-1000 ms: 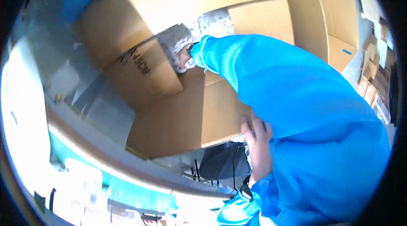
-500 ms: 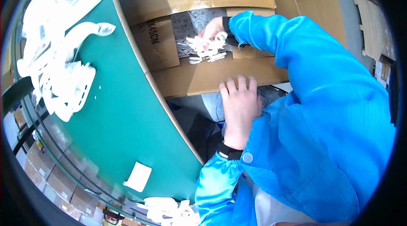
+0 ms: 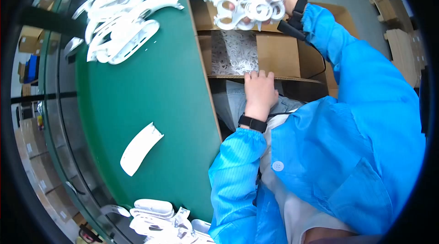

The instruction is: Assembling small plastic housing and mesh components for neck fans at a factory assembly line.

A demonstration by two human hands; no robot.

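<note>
High above the open cardboard box (image 3: pixel 279 56), my right hand (image 3: pixel 289 2) is closed around a bunch of white plastic ring-shaped parts (image 3: pixel 250 5). Several fingertips poke through the rings. My left hand (image 3: pixel 259 94) has its fingers hooked over the near edge of the box; the thumb lies to the side. Inside the box, a layer of small white ring-like parts (image 3: pixel 235 52) shows between the flaps.
Left of the box runs a green conveyor belt (image 3: pixel 151 88). A pile of white plastic parts (image 3: pixel 128 15) lies at its far end, another pile (image 3: pixel 164 221) at the near end. A single curved white piece (image 3: pixel 141 149) lies between them. Wooden pallets (image 3: pixel 402 47) stand far right.
My right hand has come up out of the box with the ring-shaped parts and moved away from me. My left fingers have shifted onto the box edge. The view has also shifted.
</note>
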